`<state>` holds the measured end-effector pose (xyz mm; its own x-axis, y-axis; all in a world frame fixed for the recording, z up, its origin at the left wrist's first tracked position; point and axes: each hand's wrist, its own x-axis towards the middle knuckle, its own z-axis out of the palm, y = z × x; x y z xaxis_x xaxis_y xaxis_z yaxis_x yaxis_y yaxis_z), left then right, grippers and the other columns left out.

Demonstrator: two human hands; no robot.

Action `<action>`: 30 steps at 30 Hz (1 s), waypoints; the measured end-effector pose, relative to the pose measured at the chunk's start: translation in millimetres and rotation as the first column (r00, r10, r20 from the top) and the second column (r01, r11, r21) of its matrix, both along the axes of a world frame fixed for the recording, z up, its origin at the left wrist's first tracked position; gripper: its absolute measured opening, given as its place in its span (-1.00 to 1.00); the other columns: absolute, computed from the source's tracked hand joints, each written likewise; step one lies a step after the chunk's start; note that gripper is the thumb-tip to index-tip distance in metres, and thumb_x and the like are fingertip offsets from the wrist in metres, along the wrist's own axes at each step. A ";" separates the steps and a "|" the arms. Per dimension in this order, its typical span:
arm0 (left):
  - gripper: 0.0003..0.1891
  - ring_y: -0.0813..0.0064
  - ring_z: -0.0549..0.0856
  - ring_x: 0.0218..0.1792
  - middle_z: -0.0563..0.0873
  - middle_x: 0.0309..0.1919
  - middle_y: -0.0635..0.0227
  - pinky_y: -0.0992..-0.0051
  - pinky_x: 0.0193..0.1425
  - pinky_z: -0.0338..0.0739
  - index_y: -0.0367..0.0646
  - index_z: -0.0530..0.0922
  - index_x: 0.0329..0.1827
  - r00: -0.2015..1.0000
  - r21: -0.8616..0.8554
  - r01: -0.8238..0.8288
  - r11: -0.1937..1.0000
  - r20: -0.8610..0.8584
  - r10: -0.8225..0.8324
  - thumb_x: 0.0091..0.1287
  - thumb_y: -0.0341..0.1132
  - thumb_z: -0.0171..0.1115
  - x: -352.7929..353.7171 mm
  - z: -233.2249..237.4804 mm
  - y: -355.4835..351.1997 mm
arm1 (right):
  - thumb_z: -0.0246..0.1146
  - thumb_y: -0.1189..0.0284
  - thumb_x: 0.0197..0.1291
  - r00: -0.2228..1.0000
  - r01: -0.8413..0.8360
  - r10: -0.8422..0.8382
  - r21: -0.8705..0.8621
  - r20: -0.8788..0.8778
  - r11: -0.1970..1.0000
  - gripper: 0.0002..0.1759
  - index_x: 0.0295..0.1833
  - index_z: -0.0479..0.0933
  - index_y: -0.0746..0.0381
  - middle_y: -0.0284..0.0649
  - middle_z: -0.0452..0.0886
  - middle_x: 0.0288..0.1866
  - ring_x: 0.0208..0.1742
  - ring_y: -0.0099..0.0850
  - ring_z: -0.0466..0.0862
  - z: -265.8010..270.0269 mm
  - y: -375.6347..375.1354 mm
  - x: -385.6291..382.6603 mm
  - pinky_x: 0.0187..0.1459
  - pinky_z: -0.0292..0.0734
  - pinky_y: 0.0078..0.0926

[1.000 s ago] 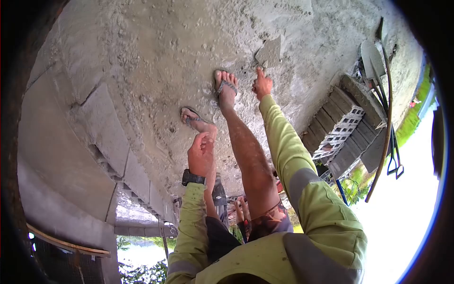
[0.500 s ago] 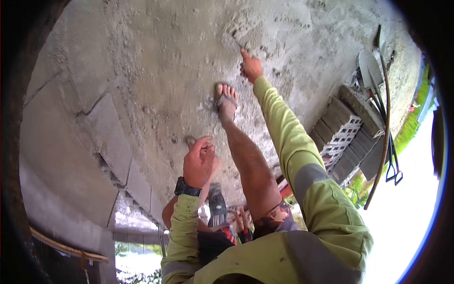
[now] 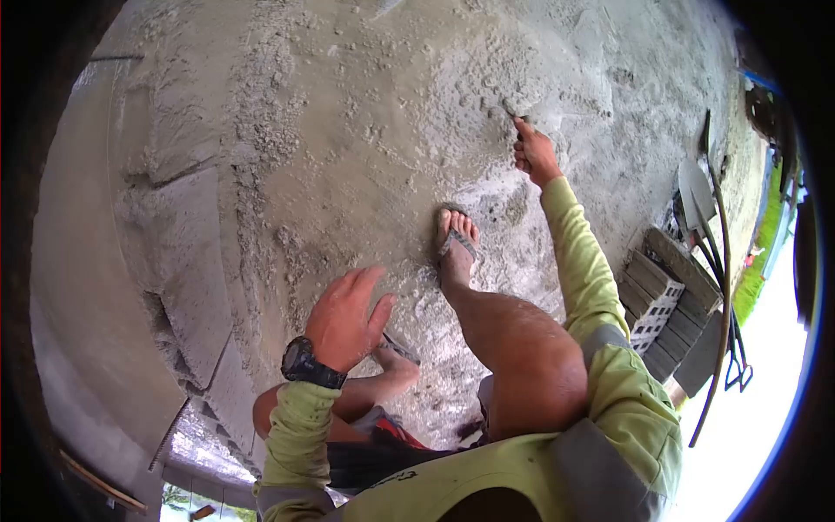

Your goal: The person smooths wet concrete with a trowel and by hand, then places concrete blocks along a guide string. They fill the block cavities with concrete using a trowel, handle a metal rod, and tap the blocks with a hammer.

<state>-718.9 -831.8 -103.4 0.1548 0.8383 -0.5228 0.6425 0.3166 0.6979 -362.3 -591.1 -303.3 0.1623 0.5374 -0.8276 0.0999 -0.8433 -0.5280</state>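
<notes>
My right hand (image 3: 537, 157) is closed at the end of my outstretched arm, low over the wet cement. In it is what looks like a trowel (image 3: 510, 110); its short dark shank shows past my fingers, while the blade blends into the grey mortar (image 3: 487, 96). My left hand (image 3: 344, 320), with a black watch (image 3: 310, 362) on the wrist, hangs in front of me with nothing in it, the thumb held away from the fingers. Between the hands my foot in a flip-flop (image 3: 457, 238) stands on the cement-covered floor (image 3: 348, 183).
Several hollow blocks (image 3: 657, 304) are stacked at the right, with shovels (image 3: 696, 193) leaning by them. A row of concrete blocks (image 3: 187, 261) edges the floor at the left, beside a smooth grey surface (image 3: 96, 270). A rebar end (image 3: 169, 435) sticks out there.
My view has shifted, and I am crouched lower with the knee bent more. My left hand has uncurled and its fingers are straighter. The right hand still reaches to the cement.
</notes>
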 end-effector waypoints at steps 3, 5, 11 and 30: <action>-0.60 -0.02 0.64 -0.02 0.64 -0.03 0.02 0.18 0.04 0.53 -0.23 0.50 0.18 1.000 0.105 0.018 0.994 -0.020 -0.016 0.34 -0.26 0.26 -9.5 3.3 3.4 | 0.32 0.04 0.28 0.993 -0.100 0.097 0.037 0.067 0.994 -0.58 -0.39 0.31 0.02 -0.50 0.32 -0.60 -0.70 -0.64 0.25 18.3 -1.2 -4.7 -0.69 0.18 -0.60; -0.60 -0.02 0.63 -0.02 0.63 -0.01 0.02 0.16 0.06 0.52 -0.24 0.50 0.17 0.998 0.179 0.024 0.984 -0.063 -0.013 0.34 -0.24 0.25 -15.5 -0.3 0.4 | 0.31 0.02 0.29 0.979 -0.193 0.189 0.045 0.072 0.980 -0.58 -0.39 0.31 0.02 -0.50 0.32 -0.59 -0.70 -0.65 0.24 34.1 3.6 -12.9 -0.69 0.17 -0.60; -0.68 0.01 0.66 -0.09 0.66 -0.14 0.06 0.09 0.06 0.54 -0.23 0.57 0.02 0.949 0.140 0.309 0.941 -0.107 -0.296 0.29 -0.23 0.19 8.3 -21.5 -13.5 | 0.25 0.06 0.36 0.853 -0.522 0.518 0.106 0.060 0.846 -0.60 -0.39 0.32 0.04 -0.57 0.21 -0.66 -0.75 -0.69 0.16 103.2 -0.9 -71.6 -0.74 0.02 -0.62; -0.82 0.41 0.77 -0.17 0.80 -0.27 0.32 0.35 -0.18 0.63 0.04 0.77 -0.33 0.919 0.307 0.101 0.946 -0.394 0.030 0.20 -0.20 0.23 72.0 -139.5 0.7 | 0.35 0.02 0.28 -0.453 -0.856 0.831 0.103 0.323 -0.507 -0.54 -0.20 0.53 0.26 -0.48 0.38 -0.67 -0.76 -0.70 0.30 326.4 -62.2 -437.3 -0.76 0.25 -0.64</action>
<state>-646.9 -831.1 -242.9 0.0273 0.9663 -0.2561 0.8888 0.0937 0.4486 -799.6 -653.3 23.1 -0.7400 0.0525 -0.6705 0.5446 0.6318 -0.5515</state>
